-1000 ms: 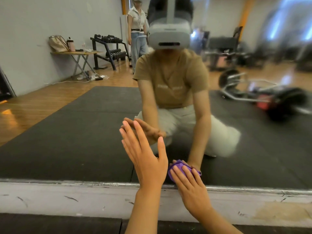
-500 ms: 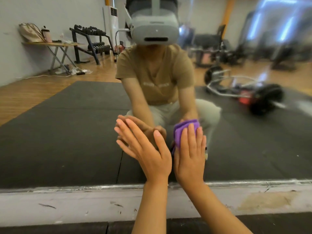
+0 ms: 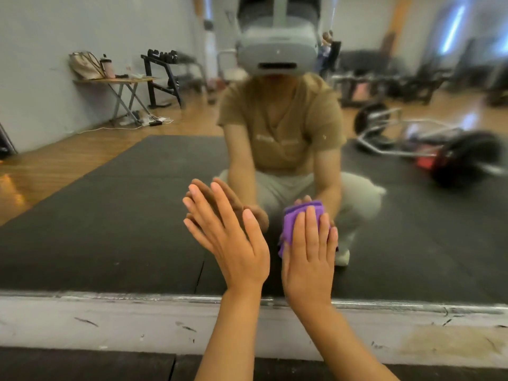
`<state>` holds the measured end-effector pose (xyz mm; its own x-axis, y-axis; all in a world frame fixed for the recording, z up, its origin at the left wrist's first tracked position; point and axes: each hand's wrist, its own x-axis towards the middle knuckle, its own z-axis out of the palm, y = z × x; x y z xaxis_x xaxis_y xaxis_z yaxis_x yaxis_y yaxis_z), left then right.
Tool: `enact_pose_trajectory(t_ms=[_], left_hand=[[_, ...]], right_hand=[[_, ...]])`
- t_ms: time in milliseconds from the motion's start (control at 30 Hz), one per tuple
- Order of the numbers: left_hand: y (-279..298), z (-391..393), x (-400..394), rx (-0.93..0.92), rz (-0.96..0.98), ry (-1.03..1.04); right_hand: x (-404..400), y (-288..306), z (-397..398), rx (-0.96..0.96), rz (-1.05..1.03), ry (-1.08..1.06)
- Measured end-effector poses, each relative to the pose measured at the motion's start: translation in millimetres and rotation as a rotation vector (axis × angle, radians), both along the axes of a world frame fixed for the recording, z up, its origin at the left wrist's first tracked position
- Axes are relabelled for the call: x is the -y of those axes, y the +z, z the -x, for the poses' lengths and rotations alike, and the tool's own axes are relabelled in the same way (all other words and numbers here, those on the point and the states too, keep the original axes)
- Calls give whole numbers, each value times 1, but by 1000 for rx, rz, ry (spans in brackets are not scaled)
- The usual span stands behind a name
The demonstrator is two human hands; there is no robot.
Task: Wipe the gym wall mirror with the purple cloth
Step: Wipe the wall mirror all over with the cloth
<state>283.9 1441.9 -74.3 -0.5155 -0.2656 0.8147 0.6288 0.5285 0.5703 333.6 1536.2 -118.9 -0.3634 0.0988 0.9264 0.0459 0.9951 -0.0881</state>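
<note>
The large wall-mounted gym mirror (image 3: 82, 215) fills most of the view, its lower edge meeting a scuffed white-painted wall base (image 3: 110, 323) just above the black rubber floor mat (image 3: 82, 367). Its glass reflects the crouching person, a black mat on a wooden floor, a folding table, a dumbbell rack and a loaded barbell; these lie behind the person and play no part in the work.

The person's left hand (image 3: 233, 243) lies flat against the glass with fingers straight and fanned, grasping nothing; it appears to serve as a brace and sits about where it did a second ago.

The person's right hand (image 3: 308, 259) presses the folded purple microfibre cloth (image 3: 298, 218) flat to the mirror with straight fingers, not clenched around it. The cloth sits between palm and glass, its upper fold and left edge showing beyond the fingers, just beside the left hand but apart from it.

Change: a second ago this hand and cloth were low, at the mirror's bottom edge, with the fingers pointing up and to the left. Half a second ago they had risen well above the edge, and they now stand upright at roughly that height.

Reading: an upward stroke from the bottom edge seems to have been completed, so the lowest strip in front of the person has probably been covered. Most of the visible glass to either side and above shows no sign of attention, so the task is judged to be at an early or middle stage.
</note>
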Motion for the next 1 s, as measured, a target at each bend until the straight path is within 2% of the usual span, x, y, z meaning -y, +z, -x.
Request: enact_pose_trajectory(t_ms=[100,167,267,400,500,633,767,867,1000], left_hand=[[1,-3,-1,19,-19,-15],[4,-5,-2,30,-43,-23],[7,-5,-6,42,-89,-26],[8,-5,-9,41,-102,-16],[8,-5,-10,50,-111,-19],[7,-4,-11,49,-112,-19],[6,-1,-10,25,-90,-13],[3,0,-9,12,-59,2],[5,1,-12,5,-79,40]], right_hand=[[-2,68,4,-96,100,7],[-7,73,6,-149,123,7],[1,20,8,-155,163,-2],[9,-99,-13,118,64,-2],[9,-127,-18,204,64,-66],[14,-87,-11,121,99,-22],[11,2,-1,-29,158,0],[4,66,-3,-59,180,36],[-10,121,-3,-144,132,65]])
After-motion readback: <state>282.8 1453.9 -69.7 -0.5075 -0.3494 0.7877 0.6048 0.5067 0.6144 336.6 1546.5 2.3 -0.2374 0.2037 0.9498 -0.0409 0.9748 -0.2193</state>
